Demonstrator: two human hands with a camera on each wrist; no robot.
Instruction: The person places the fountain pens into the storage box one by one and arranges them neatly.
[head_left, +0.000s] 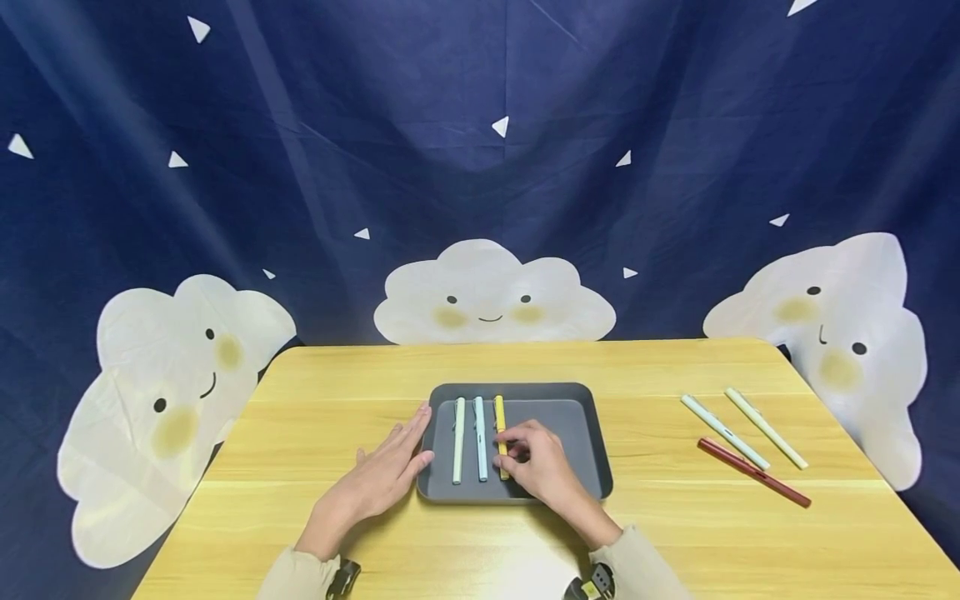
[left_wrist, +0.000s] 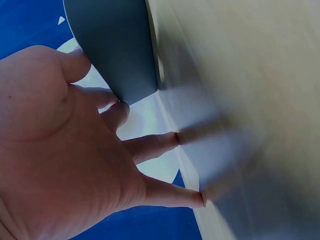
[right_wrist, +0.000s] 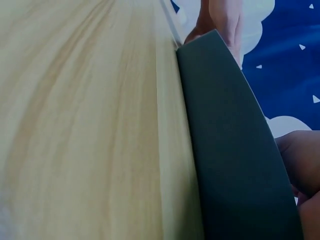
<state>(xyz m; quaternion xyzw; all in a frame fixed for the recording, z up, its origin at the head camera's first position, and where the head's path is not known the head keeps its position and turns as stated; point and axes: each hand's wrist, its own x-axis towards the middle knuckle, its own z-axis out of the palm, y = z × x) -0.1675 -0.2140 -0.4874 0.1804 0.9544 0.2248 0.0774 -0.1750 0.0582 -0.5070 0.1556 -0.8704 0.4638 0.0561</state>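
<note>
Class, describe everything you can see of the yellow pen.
The slim, straight yellow pen, plastic-looking, has what seems a clip toward its far end. It lies near to far in the grey tray, right of and apart from the light-blue pen. The right hand pinches its nearer part, hiding some of it.

Pale yellow wood-grain table (head_left: 360,375): brightly lit in the head view, with white glare near the bottom edge.
Dark blue fabric backdrop (head_left: 450,83): dimmer, crossed by paler streaks of sheen.
Dark grey rectangular tray (head_left: 581,437): matte; its outer wall looks dim and nearly featureless in both wrist views.
Bare left hand (left_wrist: 65,145): soft, blurred shadows meet its fingertips; nearby wood is out of focus.
Right wrist view: subdued, cool-tinted, grain smeared, lower left corner hazy.
</note>
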